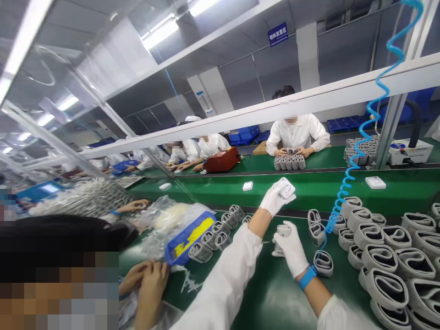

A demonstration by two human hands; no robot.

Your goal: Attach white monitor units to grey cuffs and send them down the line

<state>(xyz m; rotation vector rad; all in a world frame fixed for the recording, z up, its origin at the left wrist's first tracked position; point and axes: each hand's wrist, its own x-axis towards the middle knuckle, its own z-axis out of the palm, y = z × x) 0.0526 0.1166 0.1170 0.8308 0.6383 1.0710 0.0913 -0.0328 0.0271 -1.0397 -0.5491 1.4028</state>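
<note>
Stretched out over the green belt, my left hand (pixel 272 201) in a white glove grips a small white boxy device (pixel 287 187) with dark marks on its face. Lower and to the right, my gloved right hand (pixel 293 250) is closed around a grey rolled cuff (pixel 283 230), just above the green table. Its fingers partly hide the cuff. A blue band (pixel 308 277) circles my right wrist. Near that hand, a single rolled cuff (pixel 323 264) stands on the table.
Stacked grey cuffs (pixel 385 288) fill the right side. A coiled blue hose (pixel 349 178) hangs near my right hand. White devices (pixel 375 183) lie on the green belt (pixel 330 188). At left are a blue tray (pixel 171 250) and a co-worker's hands (pixel 149 284); another person (pixel 297 135) sits opposite.
</note>
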